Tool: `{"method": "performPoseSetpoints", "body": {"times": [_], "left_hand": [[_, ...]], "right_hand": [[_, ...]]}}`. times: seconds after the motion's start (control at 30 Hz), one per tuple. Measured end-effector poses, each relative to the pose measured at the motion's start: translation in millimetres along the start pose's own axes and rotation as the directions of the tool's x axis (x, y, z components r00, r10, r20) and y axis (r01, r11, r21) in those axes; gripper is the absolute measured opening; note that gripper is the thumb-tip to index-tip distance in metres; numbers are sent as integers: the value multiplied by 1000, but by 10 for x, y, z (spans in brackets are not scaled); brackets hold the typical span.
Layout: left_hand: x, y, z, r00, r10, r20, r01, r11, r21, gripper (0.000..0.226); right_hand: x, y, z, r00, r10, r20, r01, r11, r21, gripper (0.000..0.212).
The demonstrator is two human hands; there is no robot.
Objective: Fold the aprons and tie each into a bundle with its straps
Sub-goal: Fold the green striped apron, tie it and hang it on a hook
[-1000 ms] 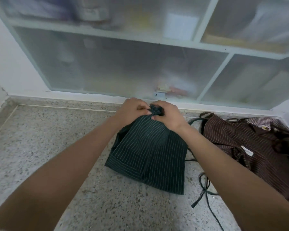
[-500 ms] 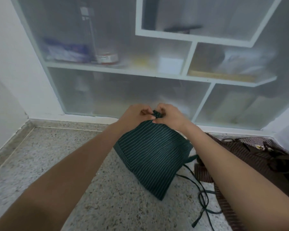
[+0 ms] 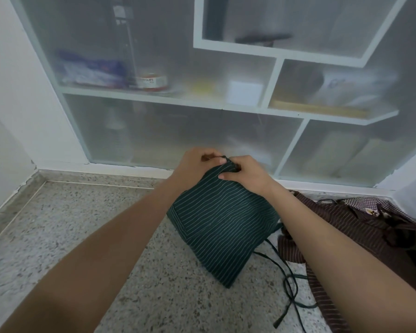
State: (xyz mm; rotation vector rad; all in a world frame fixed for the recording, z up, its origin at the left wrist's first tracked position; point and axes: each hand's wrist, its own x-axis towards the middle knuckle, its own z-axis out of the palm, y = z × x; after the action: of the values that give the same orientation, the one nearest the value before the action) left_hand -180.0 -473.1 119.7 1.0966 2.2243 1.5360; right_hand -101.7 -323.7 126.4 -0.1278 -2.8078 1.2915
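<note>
Room: a corner with white walls; straight ahead of both hands stands a frosted cabinet (image 3: pixel 168 131) with white-framed shelves, and blurred jars and packets show behind its panels.
Surface: a speckled terrazzo floor (image 3: pixel 65 231) spreads below and to the left of the hands, bare grey stone that looks hard and slightly rough, so cloth should not slide far on it.
Waiting pile: the brown striped aprons (image 3: pixel 360 227) lie crumpled to the right of the right forearm, a checked one among them, not yet folded.
Task piece: the green striped apron (image 3: pixel 219 224) hangs from the hands' fingertips down between the two forearms, folded into a rough panel, its lower corner at or near the floor; whether it touches I cannot tell.
Handling: the apron looks like thin, light, limp cotton, judged from the way it drapes; it will sag wherever it is unsupported, so the bunched top edge is the place to hold, with the folds pinned flat while wrapping.
Straps: the green straps (image 3: pixel 289 282) trail loose on the floor below the right forearm, tangled in loops; they will likely need drawing out before tying.
Left hand: the left hand (image 3: pixel 197 164) pinches the apron's gathered top edge, fingers curled.
Right hand: the right hand (image 3: pixel 247 173), touching the left, grips the same bunch from the other side.
</note>
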Motion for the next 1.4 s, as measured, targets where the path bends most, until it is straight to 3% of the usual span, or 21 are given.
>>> {"method": "performPoseSetpoints", "body": {"times": [0.17,0.3,0.43,0.6,0.7,0.77,0.87,0.93,1.1,1.2,1.3,1.4], "left_hand": [[-20,-65,-3,1000,-21,-12,20,1000,-16,8],[-30,-82,-16,999,-28,-41,26,999,-40,4],[-26,-62,-43,994,-48,-99,42,997,-63,9],[-47,-28,-74,996,-41,-85,28,989,-146,29],[-75,-59,-96,991,-137,9,137,976,-169,38],[-108,-117,-122,976,-189,104,197,977,-74,35],[-161,-181,-132,967,-187,174,182,982,45,8],[-160,-215,-120,975,-179,134,169,982,82,22],[-183,-233,-63,974,-184,132,175,981,81,18],[-217,-197,-20,966,-183,184,149,971,188,20],[-304,-163,46,973,-168,159,101,927,361,20],[-437,-178,132,991,-117,63,78,894,442,20]], "right_hand": [[22,2,6,1000,23,8,-23,1000,-1,24],[46,-15,-11,998,38,-47,-36,998,42,16],[51,-76,-6,982,140,-126,-119,979,166,36],[40,-133,6,991,131,-38,-123,977,174,10],[12,-150,-5,996,84,-38,-76,982,176,11],[-15,-164,-25,996,57,-70,-42,978,202,8],[-41,-151,-39,992,62,-112,-32,968,248,15],[-44,-129,-18,987,95,-127,-58,961,271,15],[-41,-92,50,954,72,-292,-33,990,137,13],[-56,-94,80,946,36,-321,-12,997,76,7],[-104,-102,101,954,8,-301,-20,999,-39,9],[-214,-95,87,990,52,-132,-55,998,-17,9]]}}
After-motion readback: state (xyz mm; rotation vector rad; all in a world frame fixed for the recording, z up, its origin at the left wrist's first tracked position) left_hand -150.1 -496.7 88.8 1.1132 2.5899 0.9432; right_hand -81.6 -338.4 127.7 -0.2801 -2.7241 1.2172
